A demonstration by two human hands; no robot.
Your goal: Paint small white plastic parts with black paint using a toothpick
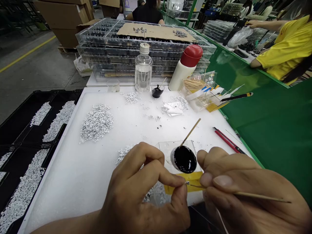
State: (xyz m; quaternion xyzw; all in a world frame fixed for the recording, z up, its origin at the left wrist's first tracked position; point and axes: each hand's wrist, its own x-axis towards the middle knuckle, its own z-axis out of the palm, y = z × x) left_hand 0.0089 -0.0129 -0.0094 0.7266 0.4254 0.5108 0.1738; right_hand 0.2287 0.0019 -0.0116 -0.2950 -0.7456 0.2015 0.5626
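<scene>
White foam tabletop (58, 198): left hand (143, 185) pinches a tiny white piece (187, 183), right hand (243, 185) grips a thin wooden stick (260, 196) beside black paste (185, 159).

Factory floor, grey concrete (31, 78), yellow painted line (26, 53) running diagonally across it on the left. Stacked cardboard cartons (64, 22) stand on a wooden pallet (64, 49) beyond the white-topped work area. Dark metal racking (14, 13) sits in the far top-left corner, dim, detail hard to make out. Long green-topped desk (258, 97) runs along the right side toward the back, with metal shelving (219, 8) behind it, crowded and blurry. No walls or windows readable from this view. Light is even, a bit dim toward the far left.
</scene>
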